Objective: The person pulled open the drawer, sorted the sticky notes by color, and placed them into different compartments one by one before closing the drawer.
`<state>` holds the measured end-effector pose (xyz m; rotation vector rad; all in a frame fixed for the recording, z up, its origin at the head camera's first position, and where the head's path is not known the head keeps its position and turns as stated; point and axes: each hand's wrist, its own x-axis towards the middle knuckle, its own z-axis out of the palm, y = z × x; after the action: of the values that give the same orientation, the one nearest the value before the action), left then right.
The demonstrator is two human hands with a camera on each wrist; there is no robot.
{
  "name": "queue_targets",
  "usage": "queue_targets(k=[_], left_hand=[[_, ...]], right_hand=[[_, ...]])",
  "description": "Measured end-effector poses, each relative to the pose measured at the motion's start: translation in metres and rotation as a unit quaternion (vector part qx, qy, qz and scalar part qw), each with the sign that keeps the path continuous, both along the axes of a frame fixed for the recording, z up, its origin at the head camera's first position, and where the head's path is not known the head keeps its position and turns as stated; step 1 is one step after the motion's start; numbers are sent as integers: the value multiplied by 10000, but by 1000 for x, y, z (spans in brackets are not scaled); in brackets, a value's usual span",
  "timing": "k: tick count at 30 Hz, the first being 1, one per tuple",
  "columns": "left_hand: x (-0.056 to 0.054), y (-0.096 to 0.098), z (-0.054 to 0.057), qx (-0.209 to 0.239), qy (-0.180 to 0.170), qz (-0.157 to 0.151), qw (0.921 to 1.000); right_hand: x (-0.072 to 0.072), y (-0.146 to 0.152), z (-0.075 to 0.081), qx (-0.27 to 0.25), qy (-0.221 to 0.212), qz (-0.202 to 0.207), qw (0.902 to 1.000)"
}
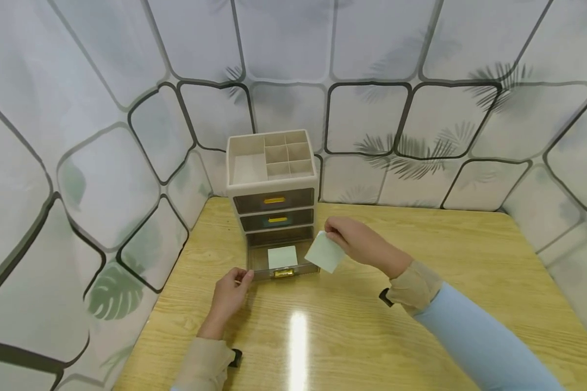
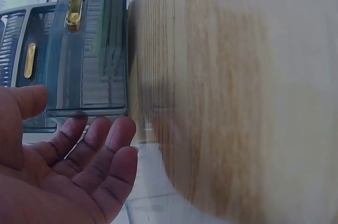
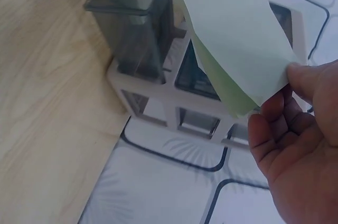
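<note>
A small cream desk organizer point(image 1: 272, 186) stands on the table with its bottom drawer point(image 1: 257, 260) pulled out. Pale green sticky notes point(image 1: 282, 257) lie inside that clear drawer. My right hand point(image 1: 354, 239) pinches more pale green sticky notes point(image 1: 325, 252) by one corner, at the drawer's right front. The right wrist view shows these sheets point(image 3: 237, 31) fanned apart, thumb on top and fingers beneath. My left hand point(image 1: 230, 293) is at the drawer's left front corner. In the left wrist view its relaxed fingers point(image 2: 121, 131) lie right at the side wall, the thumb apart from them.
Two upper drawers point(image 1: 274, 200) with yellow handles are closed. The organizer's top has one large and several small compartments point(image 1: 287, 153). Patterned sheeting point(image 1: 367, 119) encloses the wooden table point(image 1: 420, 228) at the back and sides.
</note>
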<state>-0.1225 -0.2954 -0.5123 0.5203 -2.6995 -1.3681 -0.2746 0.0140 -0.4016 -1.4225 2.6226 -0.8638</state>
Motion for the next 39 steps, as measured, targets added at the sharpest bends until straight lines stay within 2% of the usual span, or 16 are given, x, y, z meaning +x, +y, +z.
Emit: queue_targets(k=[5, 12, 19, 23, 28, 34, 39], left_hand=[[-1, 0, -1, -9, -38, 35, 10000], [-2, 2, -1, 52, -81, 11, 10000], [-1, 1, -1, -50, -82, 34, 9999], [0, 0, 0, -78, -38, 49, 10000], [0, 0, 0, -103, -40, 76, 9999], [-1, 0, -1, -85, -19, 54, 9999], [-3, 0, -2, -46, -34, 94, 9999]], right_hand=[[-9, -32, 5, 69, 405, 171, 9990], [-17, -65, -2, 315, 1117, 385, 9925], [-18, -92, -4, 1214, 927, 488, 9871], [-20, -104, -8, 1508, 924, 554, 9827], [-20, -118, -17, 1598, 942, 769, 9796], [-19, -129, -29, 1722, 747, 993, 9772], [-18, -137, -35, 1918, 694, 1016, 9737]])
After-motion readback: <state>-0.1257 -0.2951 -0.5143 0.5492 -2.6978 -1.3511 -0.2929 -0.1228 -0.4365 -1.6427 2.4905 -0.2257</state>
